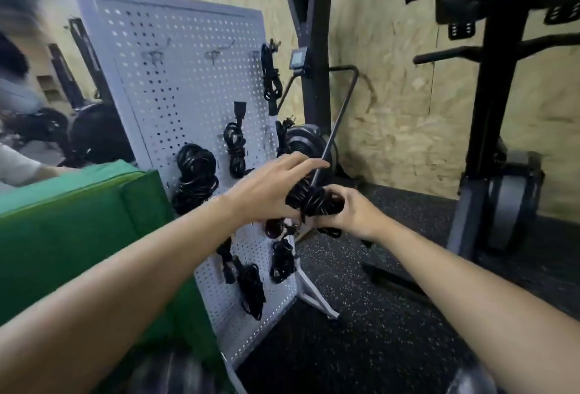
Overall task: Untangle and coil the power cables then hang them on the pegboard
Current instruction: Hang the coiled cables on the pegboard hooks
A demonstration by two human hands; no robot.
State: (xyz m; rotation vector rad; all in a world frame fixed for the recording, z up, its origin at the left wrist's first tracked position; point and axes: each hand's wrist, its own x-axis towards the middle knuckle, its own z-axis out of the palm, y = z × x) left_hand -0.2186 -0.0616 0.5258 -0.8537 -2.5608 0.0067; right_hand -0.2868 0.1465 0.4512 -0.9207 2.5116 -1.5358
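Right hand (348, 214): fingers clenched round the coiled cable (314, 202)
Left hand (270, 192): grips the same coil from the opposite side
Coiled cable: held before the pegboard (188, 79), near its right edge
Hung cables (196, 174): black bundles on the board

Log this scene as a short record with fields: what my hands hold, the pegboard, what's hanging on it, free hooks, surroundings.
held: coiled cable, black, in front of the board
left hand: grips the bundle from above
right hand: fingers curled round its right side
pegboard: white, upright on a floor stand
hung cables: several black coils, mostly right and lower
free hooks: two, upper row
beside board: green fabric surface, left in view
floor: dark speckled matting
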